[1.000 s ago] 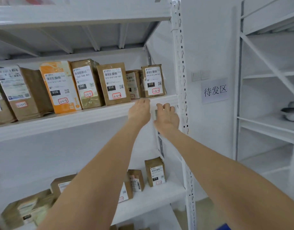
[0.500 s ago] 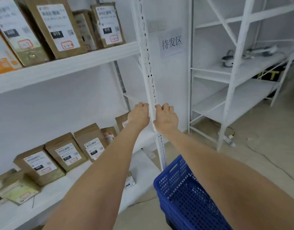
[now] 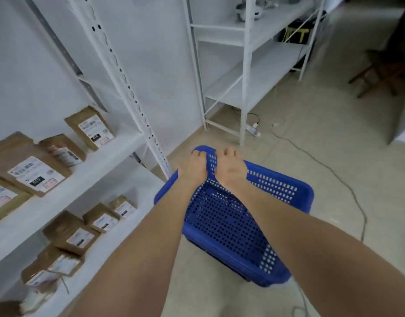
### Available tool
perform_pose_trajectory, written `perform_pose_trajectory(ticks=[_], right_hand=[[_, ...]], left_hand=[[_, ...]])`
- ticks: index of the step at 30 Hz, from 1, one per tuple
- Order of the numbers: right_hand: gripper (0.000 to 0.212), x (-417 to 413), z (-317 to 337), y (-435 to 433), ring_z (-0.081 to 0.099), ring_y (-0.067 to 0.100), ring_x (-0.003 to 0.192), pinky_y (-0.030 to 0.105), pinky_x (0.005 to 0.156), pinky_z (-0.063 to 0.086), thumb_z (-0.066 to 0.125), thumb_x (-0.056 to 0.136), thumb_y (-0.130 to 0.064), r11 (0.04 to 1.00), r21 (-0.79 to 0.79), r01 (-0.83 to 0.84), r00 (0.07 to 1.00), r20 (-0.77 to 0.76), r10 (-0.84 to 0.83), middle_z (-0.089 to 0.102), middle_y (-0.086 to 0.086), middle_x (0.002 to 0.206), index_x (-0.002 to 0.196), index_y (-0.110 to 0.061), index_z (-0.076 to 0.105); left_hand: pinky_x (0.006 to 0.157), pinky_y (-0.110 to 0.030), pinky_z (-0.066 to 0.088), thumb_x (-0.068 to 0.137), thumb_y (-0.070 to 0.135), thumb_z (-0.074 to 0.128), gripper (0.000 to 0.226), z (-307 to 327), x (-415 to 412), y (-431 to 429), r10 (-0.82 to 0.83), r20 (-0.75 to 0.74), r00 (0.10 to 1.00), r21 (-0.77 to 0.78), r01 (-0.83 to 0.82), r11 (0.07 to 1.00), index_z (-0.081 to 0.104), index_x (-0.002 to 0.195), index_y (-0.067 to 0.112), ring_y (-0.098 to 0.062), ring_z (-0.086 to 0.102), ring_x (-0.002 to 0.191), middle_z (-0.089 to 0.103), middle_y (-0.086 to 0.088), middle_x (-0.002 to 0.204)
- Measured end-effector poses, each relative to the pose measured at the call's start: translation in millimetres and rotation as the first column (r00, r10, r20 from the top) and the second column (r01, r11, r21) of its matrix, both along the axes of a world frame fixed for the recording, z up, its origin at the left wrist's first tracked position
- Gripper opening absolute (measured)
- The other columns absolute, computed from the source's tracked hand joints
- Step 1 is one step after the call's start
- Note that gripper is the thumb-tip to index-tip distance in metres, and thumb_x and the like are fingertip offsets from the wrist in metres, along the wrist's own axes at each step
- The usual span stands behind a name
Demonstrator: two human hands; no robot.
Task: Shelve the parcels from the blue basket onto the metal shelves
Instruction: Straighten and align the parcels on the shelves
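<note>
Down on the floor [image 3: 315, 143], just beside the upright of the metal shelves [image 3: 110, 153], sits the blue basket [image 3: 222, 225]. Both arms reach out over it. The left hand [image 3: 193, 167] and right hand [image 3: 231, 168] lie side by side above its far rim, palms down. The fingers [image 3: 226, 153] are nearly straight, bent a little at the tips, and hold no parcel. Whether the tips rest on the rim or merely hover over it, this angle does not settle.

Brown parcels [image 3: 30, 167] with white labels stand in rows on the two shelf levels at the left. The perforated bottom of the basket shows bare wherever the forearms do not cover it, so the basket looks emptied, or close to it.

The step in hand seems to be the reach back to the basket for another parcel. The next move calls for a look at the near corners, hidden under the arms. If a parcel is there, one hand should close round it and lift it to a free gap on the shelves. If none is, the shelving is likely done.
</note>
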State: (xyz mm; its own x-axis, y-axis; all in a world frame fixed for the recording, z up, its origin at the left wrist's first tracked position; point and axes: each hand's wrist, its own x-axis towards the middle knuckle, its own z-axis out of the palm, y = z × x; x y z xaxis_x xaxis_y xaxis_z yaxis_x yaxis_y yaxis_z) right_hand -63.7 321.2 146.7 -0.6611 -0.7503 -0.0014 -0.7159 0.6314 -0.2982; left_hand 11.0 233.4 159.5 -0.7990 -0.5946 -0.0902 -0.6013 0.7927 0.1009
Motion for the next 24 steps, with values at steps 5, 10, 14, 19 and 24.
perform_pose_trajectory(ticks=[5, 10, 14, 19, 24], right_hand=[[0.042, -37.2, -51.0, 60.6, 0.034, 0.031, 0.127, 0.038, 0.095, 0.044, 0.055, 0.092, -0.011, 0.99, 0.112, 0.089, 0.993, 0.063, -0.097, 0.036, 0.012, 0.135, 0.132, -0.014, 0.041], [0.047, -64.0, -84.9, 99.4, 0.029, 0.033, 0.132, 0.04, 0.097, 0.045, 0.057, 0.093, -0.013, 0.97, 0.211, 0.124, 0.983, 0.107, -0.149, 0.033, 0.014, 0.139, 0.136, -0.014, 0.038], [0.047, -67.1, -96.4, 112.1, 0.034, 0.033, 0.13, 0.041, 0.101, 0.041, 0.056, 0.092, -0.013, 0.969, 0.22, 0.116, 0.983, 0.117, -0.144, 0.037, 0.014, 0.138, 0.136, -0.013, 0.039], [0.047, -54.0, -85.6, 103.6, 0.038, 0.032, 0.129, 0.044, 0.104, 0.038, 0.056, 0.092, -0.016, 0.973, 0.216, 0.086, 0.984, 0.133, -0.116, 0.043, 0.013, 0.135, 0.135, -0.013, 0.039], [0.049, -25.0, -58.2, 81.8, 0.038, 0.032, 0.13, 0.044, 0.105, 0.036, 0.056, 0.092, -0.019, 0.985, 0.168, -0.023, 0.992, 0.124, 0.001, 0.045, 0.013, 0.136, 0.137, -0.013, 0.038]], left_hand=[[0.087, -0.041, 0.049, 0.092, 0.009, 0.05, 0.043, -58.9, -32.7, 50.6, -0.048, 0.059, 0.997, 0.058, 0.045, 0.997, 0.042, 0.135, 0.007, -0.028, 0.045, 0.122, 0.046, -0.011, 0.131], [0.087, -0.038, 0.048, 0.095, 0.009, 0.049, 0.043, -102.9, -53.8, 85.6, -0.058, 0.138, 0.989, 0.094, 0.045, 0.995, 0.039, 0.137, 0.008, -0.027, 0.044, 0.121, 0.043, -0.01, 0.132], [0.09, -0.04, 0.049, 0.096, 0.012, 0.049, 0.045, -114.2, -60.4, 99.7, -0.054, 0.197, 0.979, 0.114, 0.032, 0.993, 0.037, 0.139, 0.009, -0.027, 0.045, 0.121, 0.041, -0.01, 0.134], [0.088, -0.041, 0.05, 0.096, 0.014, 0.05, 0.045, -100.6, -43.9, 98.6, 0.024, 0.234, 0.972, 0.104, -0.05, 0.993, 0.039, 0.139, 0.01, -0.026, 0.047, 0.119, 0.041, -0.009, 0.134], [0.082, -0.041, 0.047, 0.095, 0.013, 0.05, 0.038, -70.0, -5.2, 87.3, 0.131, 0.209, 0.969, 0.065, -0.148, 0.987, 0.043, 0.132, 0.009, -0.027, 0.049, 0.115, 0.043, -0.009, 0.129]])
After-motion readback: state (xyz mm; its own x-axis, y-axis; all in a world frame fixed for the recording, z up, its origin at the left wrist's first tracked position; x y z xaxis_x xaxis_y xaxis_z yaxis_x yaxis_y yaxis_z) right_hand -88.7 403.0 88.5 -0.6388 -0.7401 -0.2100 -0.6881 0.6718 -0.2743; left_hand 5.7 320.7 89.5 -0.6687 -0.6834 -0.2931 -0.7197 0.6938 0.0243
